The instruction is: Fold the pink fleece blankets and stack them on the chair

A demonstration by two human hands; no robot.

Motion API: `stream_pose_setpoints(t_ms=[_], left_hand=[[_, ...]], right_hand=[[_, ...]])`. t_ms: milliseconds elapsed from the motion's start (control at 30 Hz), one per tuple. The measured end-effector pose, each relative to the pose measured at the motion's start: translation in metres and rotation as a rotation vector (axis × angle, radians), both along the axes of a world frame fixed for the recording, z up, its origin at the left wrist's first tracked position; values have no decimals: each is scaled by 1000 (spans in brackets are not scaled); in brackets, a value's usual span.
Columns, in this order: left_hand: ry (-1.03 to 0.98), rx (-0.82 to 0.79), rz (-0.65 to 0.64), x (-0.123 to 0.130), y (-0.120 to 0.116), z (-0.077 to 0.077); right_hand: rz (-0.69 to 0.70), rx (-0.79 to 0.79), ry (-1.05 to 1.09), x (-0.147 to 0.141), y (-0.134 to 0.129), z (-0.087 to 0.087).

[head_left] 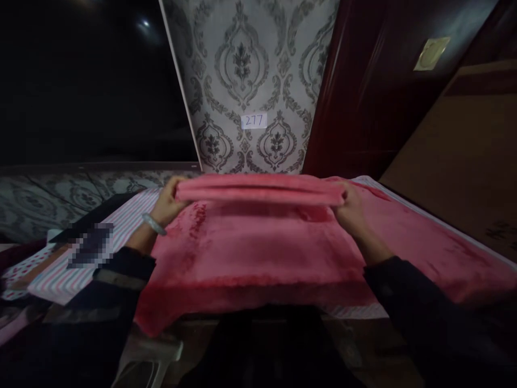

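A plush pink blanket [262, 248] spreads over the table, its front edge hanging down toward me. Across its far part, a folded section is lifted as a long, level band with a dark gap between its layers. My left hand [168, 202] grips the left end of this band, fingers curled around it; a pale bangle [154, 223] circles that wrist. At the opposite end my right hand [349, 209] is closed on the blanket too, with its fingertips partly hidden. To the right the blanket continues flat along the table.
A striped cloth [76, 275] lies beneath and left of the blanket. A large dark screen [89, 86] stands behind at left. A patterned wall with a "277" label [254, 120] rises ahead. A cardboard panel [464, 151] leans at right; a white plastic stool [161, 355] stands below.
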State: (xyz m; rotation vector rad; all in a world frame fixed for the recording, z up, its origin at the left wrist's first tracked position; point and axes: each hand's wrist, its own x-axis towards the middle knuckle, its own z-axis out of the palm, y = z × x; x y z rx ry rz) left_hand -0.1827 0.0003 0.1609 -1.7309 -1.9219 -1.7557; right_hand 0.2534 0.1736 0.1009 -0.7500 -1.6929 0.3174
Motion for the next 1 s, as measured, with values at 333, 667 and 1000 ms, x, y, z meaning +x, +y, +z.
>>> stream_pose_setpoints(t_ms=[333, 667, 1000], left_hand=[[208, -380, -42, 16, -74, -118], [743, -641, 27, 147, 6, -118], [721, -598, 59, 143, 2, -147]], right_hand=[[-36, -111, -306, 49, -63, -116], [-138, -132, -969, -98, -90, -83], [-79, -208, -1006, -98, -97, -100]])
